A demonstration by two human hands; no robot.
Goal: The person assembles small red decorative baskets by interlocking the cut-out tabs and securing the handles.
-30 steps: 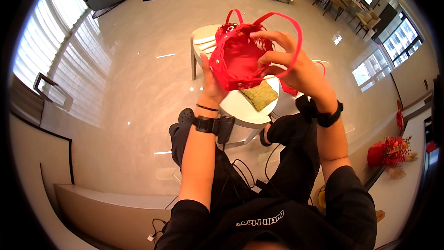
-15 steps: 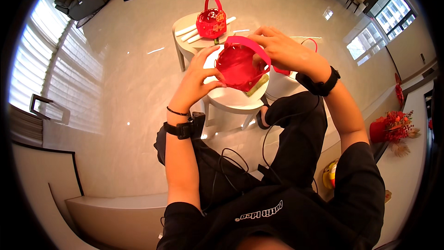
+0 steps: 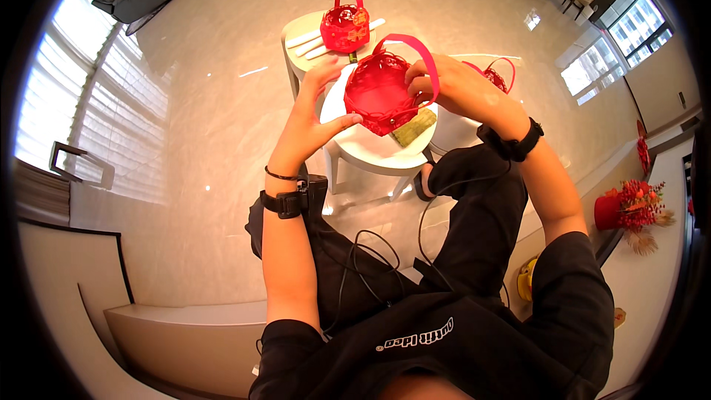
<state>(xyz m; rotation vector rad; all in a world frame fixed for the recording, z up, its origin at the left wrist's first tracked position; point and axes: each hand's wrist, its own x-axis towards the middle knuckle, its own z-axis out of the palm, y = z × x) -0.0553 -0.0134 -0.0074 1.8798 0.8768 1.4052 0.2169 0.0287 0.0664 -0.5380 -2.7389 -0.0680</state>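
Note:
A red woven basket (image 3: pixel 379 90) with an arched handle sits over the white round stool (image 3: pixel 355 147) in front of me, its opening facing up. My right hand (image 3: pixel 463 89) has its fingers curled over the basket's right rim, under the handle. At the left side my left hand (image 3: pixel 311 122) is spread, thumb tip at the basket's near-left edge and fingers apart from the thumb. A flat yellow-green piece (image 3: pixel 415 127), perhaps cloth, lies on the stool by the basket's near-right side.
Behind, another stool (image 3: pixel 291 28) bears a second red basket (image 3: pixel 345 28) and white rolls (image 3: pixel 305 38). A third red basket (image 3: pixel 498 78) is partly hidden behind my right hand. A red flower pot (image 3: pixel 609 211) stands on the ledge at right. A black cable (image 3: pixel 422 233) runs across my legs.
The basket has turned and settled lower, showing more of its woven rim. My left fingers have opened away from its side. More of the yellow-green piece shows.

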